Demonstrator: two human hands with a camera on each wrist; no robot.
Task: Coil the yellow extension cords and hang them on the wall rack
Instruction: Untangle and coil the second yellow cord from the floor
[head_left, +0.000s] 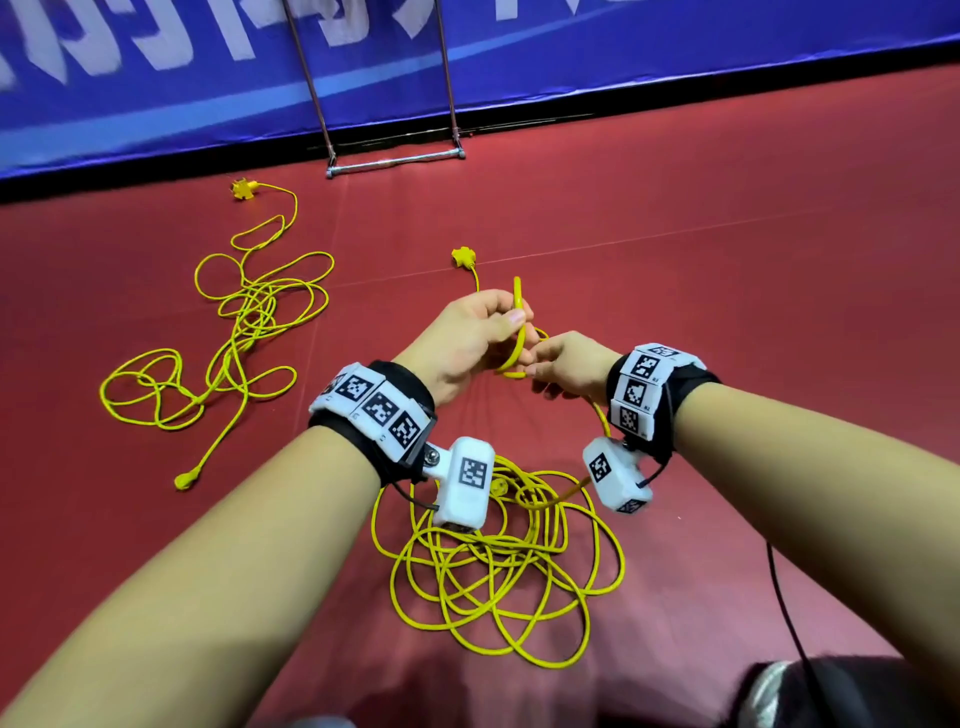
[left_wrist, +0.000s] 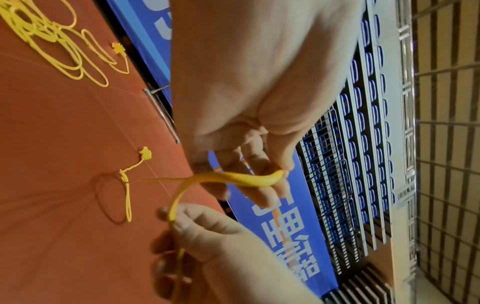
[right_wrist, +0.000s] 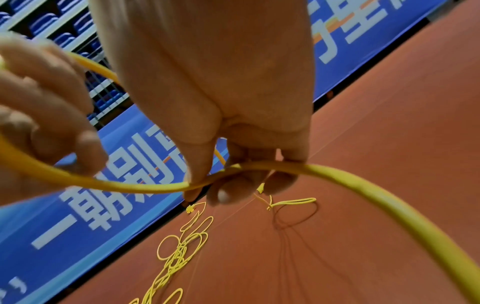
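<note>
far left on the red floor (head_left: 675, 218) lies the second cord (head_left: 244, 322), a loose tangle with its socket end near the blue banner (head_left: 156, 93), untouched. moving in, my left hand (head_left: 467, 338) has thumb and fingers clamped on a tight bend of the first cord (head_left: 498, 571). just beside it my right hand (head_left: 566, 366) pinches the same cord a little further along, fingers curled round it. most of this cord sits heaped on the floor below my wrists, and its socket end (head_left: 464, 256) lies beyond my hands. the metal frame (head_left: 395, 162) stands against the banner; i can't tell if that is the rack. as i see it, the risk is the heap: overlapping loops could snag or knot as i draw cord up, and a tight first loop may kink and twist the later turns.
</note>
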